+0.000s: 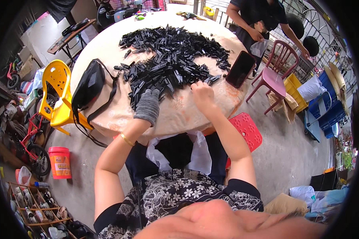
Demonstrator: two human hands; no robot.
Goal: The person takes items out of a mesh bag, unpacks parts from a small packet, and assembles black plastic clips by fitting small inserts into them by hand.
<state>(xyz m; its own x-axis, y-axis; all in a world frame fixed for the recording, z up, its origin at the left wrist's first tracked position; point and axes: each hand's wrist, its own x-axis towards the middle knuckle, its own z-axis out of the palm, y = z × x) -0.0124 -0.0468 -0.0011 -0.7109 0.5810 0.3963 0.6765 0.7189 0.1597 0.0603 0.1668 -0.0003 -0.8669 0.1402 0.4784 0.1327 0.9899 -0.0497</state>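
Observation:
A large heap of small, long black plastic pieces [175, 59], like clips, lies on the round table. At its near left edge is my left hand [148, 106], in a grey knitted glove, its fingers curled down against the pieces. What it grips is hidden under the glove. My bare right hand [202, 95] rests at the near right edge of the heap, fingers bent and drawn together. Anything between those fingertips is too small to make out. Below the table edge, a white plastic bag [199, 153] hangs open between my knees, its inside dark.
On the tablecloth [179, 115] lie a black bag [89, 81] with straps and a dark phone [241, 69]. Around stand a yellow chair [56, 89], a pink chair [276, 77], a red stool [247, 131] and an orange bucket [60, 163]. Another person [263, 18] stands at far right.

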